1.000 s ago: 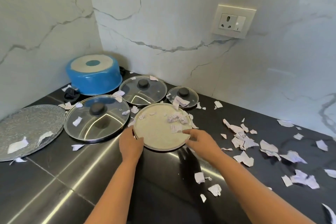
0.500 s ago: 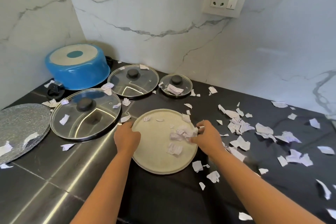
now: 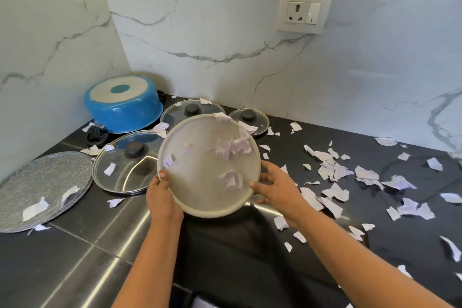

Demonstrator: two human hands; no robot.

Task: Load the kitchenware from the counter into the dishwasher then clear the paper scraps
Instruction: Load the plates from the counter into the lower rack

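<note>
A round cream plate (image 3: 200, 182) is lifted off the black counter (image 3: 75, 245) and tilted up toward me. My left hand (image 3: 161, 197) grips its left rim, thumb on the face. My right hand (image 3: 277, 189) holds the right rim with curled fingers. Blurred paper scraps (image 3: 233, 147) slide across the plate's face. Behind it lie a large glass lid (image 3: 120, 175), a medium glass lid (image 3: 185, 110) and a small glass lid (image 3: 250, 117). An upturned blue pot (image 3: 122, 107) stands in the corner. A speckled grey round plate (image 3: 42, 187) lies at the left.
Several torn paper scraps (image 3: 335, 170) litter the counter on the right and around the lids. Marble walls close the back and left. A wall socket (image 3: 305, 11) sits above the counter.
The cream plate was pulled toward me across the counter, then lifted and tilted up. The scraps on it are sliding. My right hand moved from the scraps to the plate's right rim.
</note>
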